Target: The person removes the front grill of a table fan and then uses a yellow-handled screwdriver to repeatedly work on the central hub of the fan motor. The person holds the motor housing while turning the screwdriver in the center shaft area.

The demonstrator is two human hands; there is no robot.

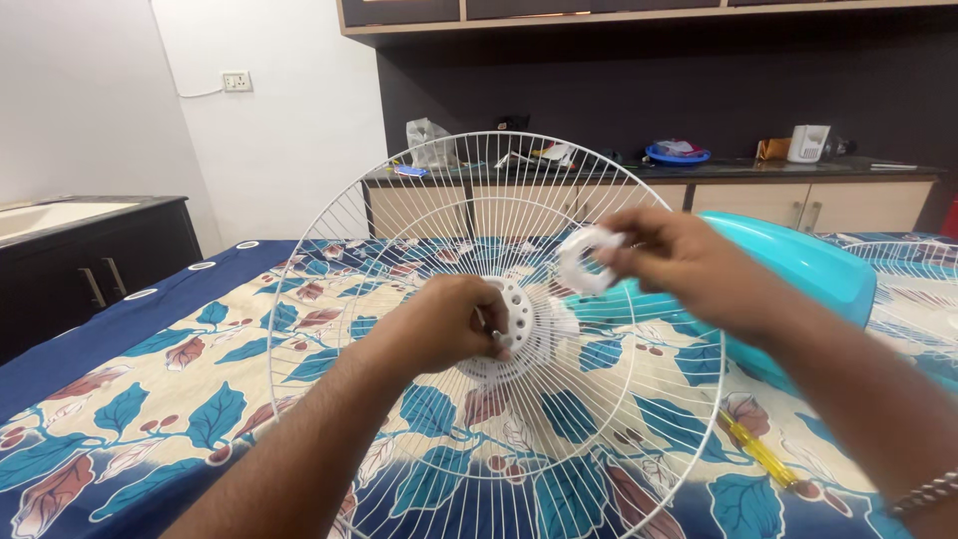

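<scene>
Crumpled clear plastic bag [430, 143] on dark counter [718, 170], behind fan guard [419, 399].

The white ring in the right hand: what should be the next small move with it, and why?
Probably bring the white ring down onto the hub of the wire fan guard and centre it. The right hand holds the ring just above and beside the hub, apart from it, while the left hand grips the hub upright.

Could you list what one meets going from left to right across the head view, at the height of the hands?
Dark cabinet → left hand → white fan guard hub → white ring → right hand → turquoise fan body.
</scene>
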